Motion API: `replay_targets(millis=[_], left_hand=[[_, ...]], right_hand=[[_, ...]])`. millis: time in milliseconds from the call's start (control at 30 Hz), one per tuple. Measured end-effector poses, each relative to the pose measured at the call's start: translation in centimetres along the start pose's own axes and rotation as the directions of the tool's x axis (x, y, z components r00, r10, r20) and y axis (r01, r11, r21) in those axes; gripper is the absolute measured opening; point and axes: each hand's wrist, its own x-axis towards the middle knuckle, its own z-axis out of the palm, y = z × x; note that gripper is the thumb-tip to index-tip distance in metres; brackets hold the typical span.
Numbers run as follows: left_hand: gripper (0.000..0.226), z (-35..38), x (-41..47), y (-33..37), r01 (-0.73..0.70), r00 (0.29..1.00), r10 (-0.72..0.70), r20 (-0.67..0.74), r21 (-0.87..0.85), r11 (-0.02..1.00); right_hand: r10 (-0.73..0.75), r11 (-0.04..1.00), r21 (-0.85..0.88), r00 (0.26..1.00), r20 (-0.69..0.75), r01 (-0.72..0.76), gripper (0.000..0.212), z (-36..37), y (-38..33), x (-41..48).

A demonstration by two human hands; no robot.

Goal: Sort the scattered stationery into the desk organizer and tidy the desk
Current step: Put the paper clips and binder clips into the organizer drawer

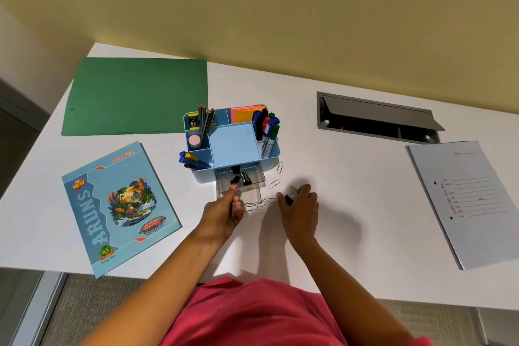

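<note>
A light blue desk organizer point(234, 146) stands mid-desk with pencils, markers, pens and sticky notes in its compartments. Its clear drawer point(254, 177) is pulled out toward me and holds black binder clips point(243, 178). My left hand point(224, 212) is at the drawer's front, its thumb reaching over the edge and its fingers pinching a black binder clip point(234, 180). My right hand point(300, 203) is just right of the drawer and pinches another small black binder clip point(289, 199). Loose paper clips point(273, 183) lie on the desk between the hands and by the organizer's right corner.
A green folder point(137, 95) lies at the back left, a blue notebook point(118, 205) at the front left, and a grey file point(466, 199) at the right edge. An open cable hatch point(376, 121) is set into the desk behind right.
</note>
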Motion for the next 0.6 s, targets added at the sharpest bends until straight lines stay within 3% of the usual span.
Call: replay_targets(millis=[200,333,433,600], left_hand=[[0.018,0.0,-0.1,0.1,0.014,1.000,-0.014,0.009,-0.034,0.999],[0.019,-0.4,-0.2,0.2,0.022,0.999,-0.022,0.024,-0.016,1.000],[0.017,-0.5,-0.4,0.3,0.039,0.999,-0.039,0.028,-0.028,0.999],[0.013,-0.8,-0.6,0.5,0.074,0.997,-0.072,0.026,-0.068,0.995]], right_hand=[[-0.064,0.998,-0.003,0.998,0.025,0.065,0.041,0.3,0.3,0.3],[-0.173,0.951,0.255,0.984,-0.042,0.178,0.028,-1.0,-0.7,0.3],[-0.368,0.861,0.315,0.916,-0.159,0.400,0.025,-2.0,-2.6,-0.1],[-0.596,0.766,0.173,0.785,-0.171,0.619,0.020,-1.8,-5.9,-0.9]])
